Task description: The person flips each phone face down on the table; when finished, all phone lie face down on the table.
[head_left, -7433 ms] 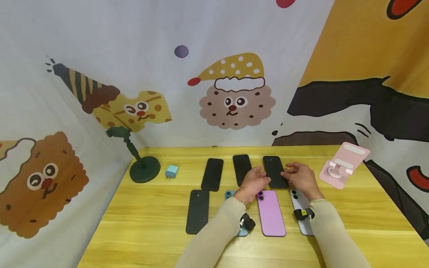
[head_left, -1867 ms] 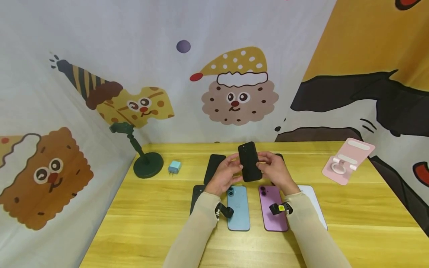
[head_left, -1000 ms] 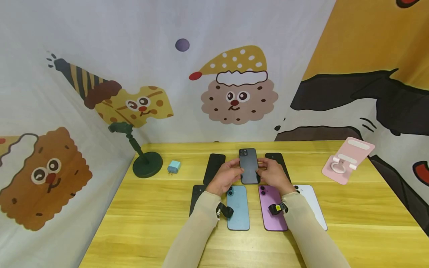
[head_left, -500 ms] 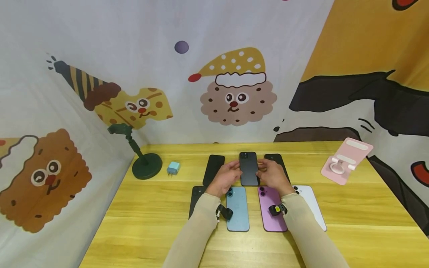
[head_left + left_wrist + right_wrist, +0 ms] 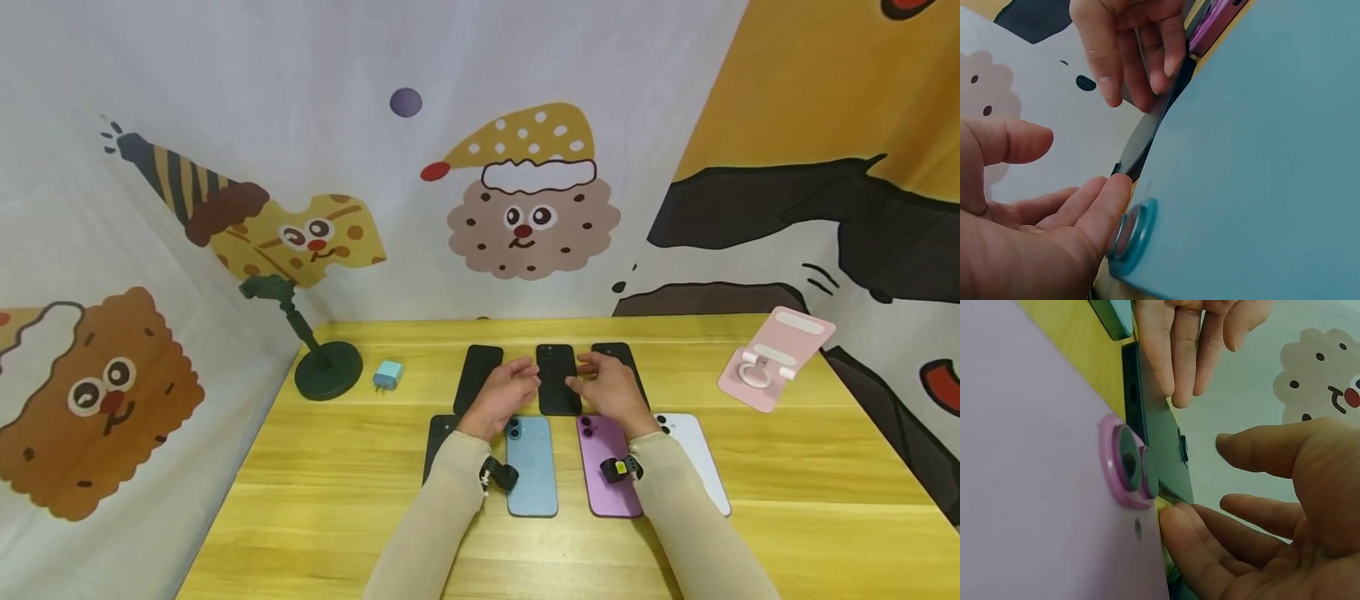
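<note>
A black phone (image 5: pixel 557 379) lies in the middle of the back row, camera side up. My left hand (image 5: pixel 501 397) is just left of it, fingers relaxed and thumb apart. On the other side, my right hand (image 5: pixel 611 388) hovers with nothing between thumb and fingers. In the left wrist view a light blue phone (image 5: pixel 1241 156) fills the right side, and the left hand's fingertips (image 5: pixel 1113 187) are near the black phone's edge. A pink phone (image 5: pixel 1041 456) is large in the right wrist view. Another black phone (image 5: pixel 480 375) and a third black phone (image 5: pixel 637 375) flank the middle one.
In the front row are a dark phone (image 5: pixel 437 433), partly under the left sleeve, and a white phone (image 5: pixel 697 458). A green stand (image 5: pixel 327 371) and a blue charger plug (image 5: pixel 387 375) are at left. A pink phone stand (image 5: pixel 776 358) is at right.
The middle phone went from lying with a plain black face up to being held raised in both hands, then was lowered flat, camera side up. Both hands have just let go of it.
</note>
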Demonstrator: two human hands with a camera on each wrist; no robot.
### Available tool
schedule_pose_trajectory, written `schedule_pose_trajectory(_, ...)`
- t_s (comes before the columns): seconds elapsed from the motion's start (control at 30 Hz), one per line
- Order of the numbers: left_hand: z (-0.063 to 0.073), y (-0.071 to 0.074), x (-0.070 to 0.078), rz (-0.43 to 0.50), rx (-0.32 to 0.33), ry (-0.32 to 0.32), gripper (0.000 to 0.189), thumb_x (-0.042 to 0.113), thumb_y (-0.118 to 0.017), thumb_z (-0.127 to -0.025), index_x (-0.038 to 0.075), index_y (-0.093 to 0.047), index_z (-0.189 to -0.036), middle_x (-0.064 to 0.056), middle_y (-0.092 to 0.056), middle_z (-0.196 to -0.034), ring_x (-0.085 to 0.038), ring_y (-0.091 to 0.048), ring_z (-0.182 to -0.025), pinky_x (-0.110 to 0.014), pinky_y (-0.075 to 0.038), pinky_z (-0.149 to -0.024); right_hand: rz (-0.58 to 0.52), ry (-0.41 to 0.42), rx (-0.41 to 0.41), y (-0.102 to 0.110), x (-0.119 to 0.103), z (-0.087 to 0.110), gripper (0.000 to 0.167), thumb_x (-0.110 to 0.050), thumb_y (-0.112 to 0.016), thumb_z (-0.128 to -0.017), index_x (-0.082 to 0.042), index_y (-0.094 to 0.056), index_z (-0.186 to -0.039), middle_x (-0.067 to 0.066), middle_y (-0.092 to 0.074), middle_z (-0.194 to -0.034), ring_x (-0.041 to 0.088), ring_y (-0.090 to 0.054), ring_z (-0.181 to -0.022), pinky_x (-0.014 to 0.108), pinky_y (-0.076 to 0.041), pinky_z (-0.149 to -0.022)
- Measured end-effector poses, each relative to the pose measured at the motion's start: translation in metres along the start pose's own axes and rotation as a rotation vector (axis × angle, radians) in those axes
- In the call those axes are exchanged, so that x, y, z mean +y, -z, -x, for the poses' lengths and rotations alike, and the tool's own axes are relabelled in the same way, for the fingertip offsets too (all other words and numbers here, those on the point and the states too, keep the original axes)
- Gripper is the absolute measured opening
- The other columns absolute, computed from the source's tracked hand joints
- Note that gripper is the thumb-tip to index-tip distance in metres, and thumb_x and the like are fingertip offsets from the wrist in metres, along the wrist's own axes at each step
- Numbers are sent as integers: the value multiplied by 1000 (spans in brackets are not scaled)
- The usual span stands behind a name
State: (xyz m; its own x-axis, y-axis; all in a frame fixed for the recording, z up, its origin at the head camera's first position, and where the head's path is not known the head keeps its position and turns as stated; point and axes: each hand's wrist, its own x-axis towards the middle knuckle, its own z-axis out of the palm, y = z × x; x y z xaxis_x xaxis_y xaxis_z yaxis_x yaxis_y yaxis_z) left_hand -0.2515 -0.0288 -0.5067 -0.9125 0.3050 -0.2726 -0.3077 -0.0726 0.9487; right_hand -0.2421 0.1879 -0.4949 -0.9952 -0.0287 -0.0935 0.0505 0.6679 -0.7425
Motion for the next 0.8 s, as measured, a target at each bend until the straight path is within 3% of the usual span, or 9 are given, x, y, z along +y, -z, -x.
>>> schedule_pose_trajectory(0.43,12,15,12,3,39,-28,55,6,-61,-104,1,-47,-157,-22,-57,-150,-32,-58,-136,-46,-51,-114,-51,53,55,-7,-12,-3,54,-35,-67,-104,-5,-59,-148,18,-71,-132,37,-69,-121,54,-58,-99)
schedule_pose_trajectory(0.8,20,41,17,-70,44,-88,56,14,-57,-109,2,-40,-161,-25,-52,-154,-38,-53,-141,-52,-47,-118,-119,79,19,-22,-34,-8,56,-36,-66,-104,-6,-58,-150,15,-70,-134,35,-68,-123,54,-57,-101)
